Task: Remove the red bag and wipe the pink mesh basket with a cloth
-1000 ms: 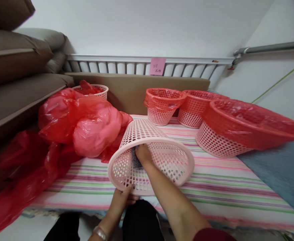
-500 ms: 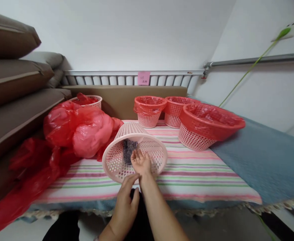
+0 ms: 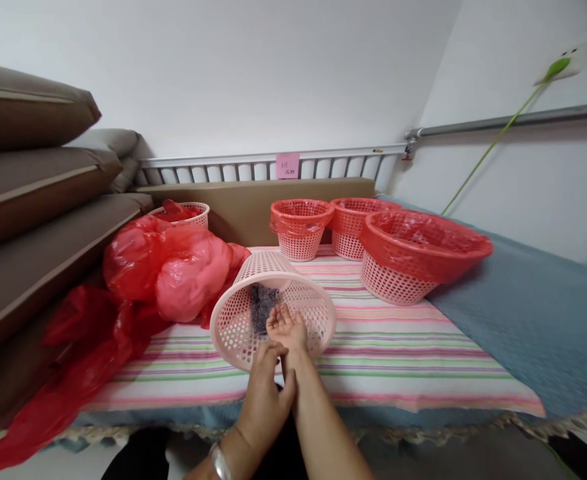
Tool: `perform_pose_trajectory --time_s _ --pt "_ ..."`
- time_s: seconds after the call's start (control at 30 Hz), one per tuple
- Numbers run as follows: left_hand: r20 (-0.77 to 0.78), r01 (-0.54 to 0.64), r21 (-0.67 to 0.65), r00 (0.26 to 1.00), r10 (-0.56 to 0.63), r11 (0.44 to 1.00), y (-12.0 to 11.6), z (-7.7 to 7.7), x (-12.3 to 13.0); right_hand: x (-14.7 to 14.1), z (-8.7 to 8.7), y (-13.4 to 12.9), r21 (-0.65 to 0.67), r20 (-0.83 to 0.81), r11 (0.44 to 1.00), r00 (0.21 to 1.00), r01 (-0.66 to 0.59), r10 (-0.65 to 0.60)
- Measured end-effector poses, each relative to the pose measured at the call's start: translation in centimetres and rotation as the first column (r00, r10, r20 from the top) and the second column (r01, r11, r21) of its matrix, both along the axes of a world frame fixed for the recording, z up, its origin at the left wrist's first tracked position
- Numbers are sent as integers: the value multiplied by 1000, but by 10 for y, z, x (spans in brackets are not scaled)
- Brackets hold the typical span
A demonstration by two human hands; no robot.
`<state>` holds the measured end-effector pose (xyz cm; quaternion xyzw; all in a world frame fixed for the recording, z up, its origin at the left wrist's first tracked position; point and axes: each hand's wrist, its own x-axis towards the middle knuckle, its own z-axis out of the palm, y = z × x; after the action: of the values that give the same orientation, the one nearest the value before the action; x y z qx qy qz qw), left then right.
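A pale pink plastic basket lies on its side on the striped cloth, its mouth facing me. Inside rests a dark grey fuzzy thing; I cannot make out its kind. My right hand is at the basket's mouth, palm up, fingers spread and holding nothing, just in front of the fuzzy thing. My left hand, a silver bangle on its wrist, touches the right wrist with curved fingertips. A gap shows between its thumb and fingers, with nothing held there.
Behind stand three pink baskets lined with red bags, one a front right basket. Red plastic bags pile up at left, beside stacked grey-brown cushions. Another basket is behind the bags. A radiator lines the wall.
The view has tilted up slightly, so everything sits lower. My left hand has come against the right wrist, its thumb nearer to it. My right hand remains palm up.
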<state>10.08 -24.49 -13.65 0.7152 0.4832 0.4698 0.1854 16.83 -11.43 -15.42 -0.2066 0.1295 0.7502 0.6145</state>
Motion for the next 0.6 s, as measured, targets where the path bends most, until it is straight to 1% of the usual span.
perform_pose_trajectory --time_s 0.07,0.1,0.17,0.23,0.3,0.33,0.37,0.47,0.53,0.6 --pt "6 12 -6 1000 -12 1000 2 0 5 5 0 1 3 -29 1000 1000 9 -9" --pt "5 21 -7 1000 -21 1000 -3 -4 8 9 -1 1 5 -41 1000 999 23 -23" --pt "-3 47 15 999 -47 999 -19 -18 15 17 -4 1 9 -47 998 997 57 -57" --pt "-19 144 49 990 -143 988 -35 -30 17 22 -6 1 13 -35 996 996 84 -83" --pt "-15 224 73 975 -223 972 -41 -34 16 23 -4 2 8 -22 996 996 85 -85" --pt "-14 229 69 973 -228 971 -39 -32 14 21 -2 2 9 -22 997 997 79 -78" --pt "-10 194 62 981 -194 979 -34 -27 12 19 1 2 12 -29 998 997 67 -67" --pt "-55 46 24 997 -44 999 -13 -10 7 12 10 0 32 -82 999 997 11 -8" --pt "-77 32 4 997 -31 999 -10 -5 8 12 13 -3 43 -121 999 993 -6 11" --pt "-94 69 -13 993 -70 998 -20 -9 11 16 12 -5 47 -138 999 990 14 -8"
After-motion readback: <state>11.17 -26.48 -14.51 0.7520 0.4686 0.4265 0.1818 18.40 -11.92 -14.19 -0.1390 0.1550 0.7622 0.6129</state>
